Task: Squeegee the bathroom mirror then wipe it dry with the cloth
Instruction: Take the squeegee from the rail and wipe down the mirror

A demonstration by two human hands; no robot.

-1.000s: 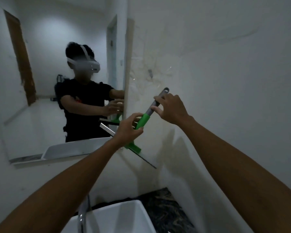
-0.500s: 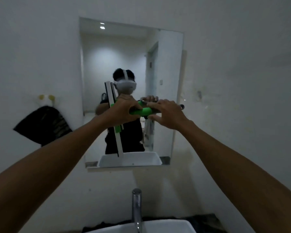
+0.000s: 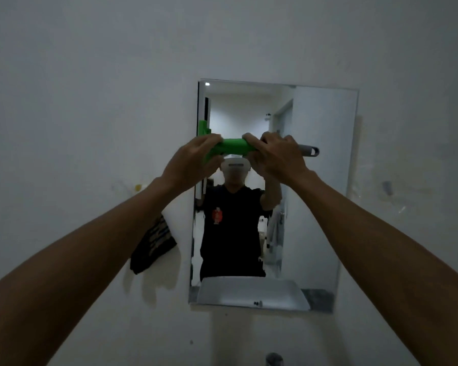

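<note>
A rectangular mirror [image 3: 320, 186] hangs on the white wall ahead. Both hands hold a green squeegee [image 3: 234, 146] with its handle level in front of the glass. My left hand [image 3: 196, 161] grips the green part close to the head. My right hand [image 3: 278, 157] grips further right, and the grey handle end [image 3: 309, 151] sticks out past it. The blade stands upright along the mirror's left edge, partly hidden by my left hand. A dark cloth [image 3: 152, 243] hangs on the wall left of the mirror.
A tap top [image 3: 274, 360] shows at the bottom edge below the mirror. A yellow hook [image 3: 138, 187] sits on the wall above the dark cloth. The mirror reflects a person in a black shirt and a white basin.
The squeegee has gone up and to the mirror's left edge, both hands still on it. The view has tilted up, so the basin has dropped out of sight.
</note>
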